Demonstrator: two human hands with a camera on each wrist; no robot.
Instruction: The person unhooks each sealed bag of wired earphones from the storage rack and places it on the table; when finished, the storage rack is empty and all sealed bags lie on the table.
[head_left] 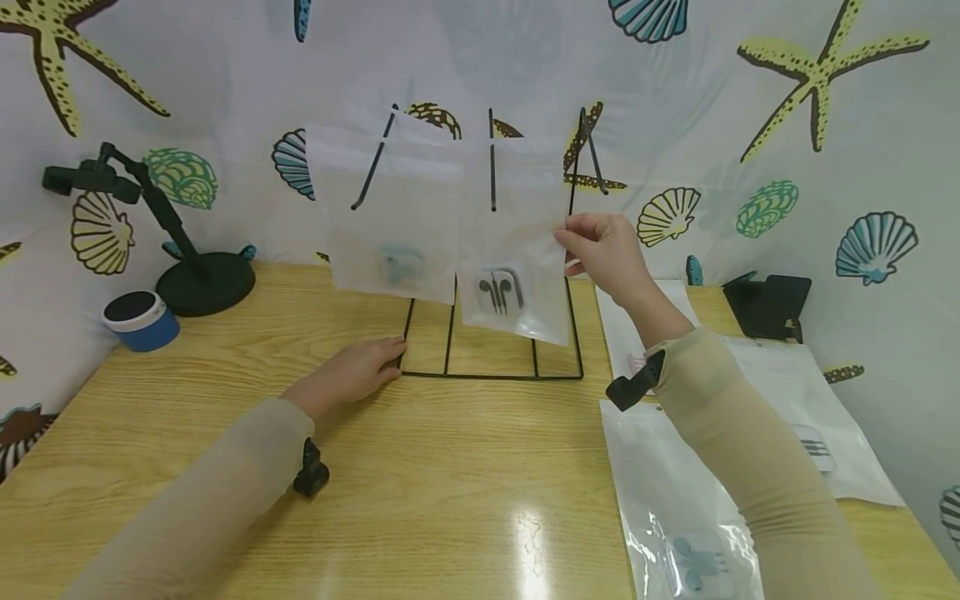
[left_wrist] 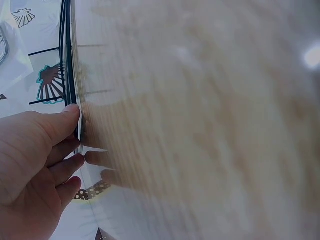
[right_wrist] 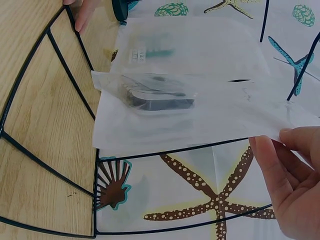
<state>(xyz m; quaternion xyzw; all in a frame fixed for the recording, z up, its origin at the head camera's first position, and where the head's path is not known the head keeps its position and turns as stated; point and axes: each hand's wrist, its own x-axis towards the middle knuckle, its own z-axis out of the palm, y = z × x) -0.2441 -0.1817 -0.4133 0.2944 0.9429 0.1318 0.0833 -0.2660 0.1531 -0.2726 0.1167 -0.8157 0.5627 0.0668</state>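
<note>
A black wire display rack [head_left: 491, 377] stands on the wooden table, with slanted hooks at its top. Two translucent white pouches hang from it. The left pouch [head_left: 390, 200] shows a blurred teal item inside. The other pouch [head_left: 513, 221] contains wired earphones [head_left: 500, 292] in a pale case. My right hand [head_left: 603, 254] pinches that pouch's right edge between thumb and fingers, also seen closely in the right wrist view. Low at the rack's front left corner, my left hand [head_left: 352, 375] holds the base wire [left_wrist: 70, 75] between thumb and fingers.
More pouches lie at the right, including a front pouch [head_left: 637, 467] with a pale blue item and another pouch [head_left: 855, 450] behind. A black stand [head_left: 768, 304] sits at the back right. At the left are a dark lamp-like stand [head_left: 206, 283] and a blue-and-white round container [head_left: 142, 323].
</note>
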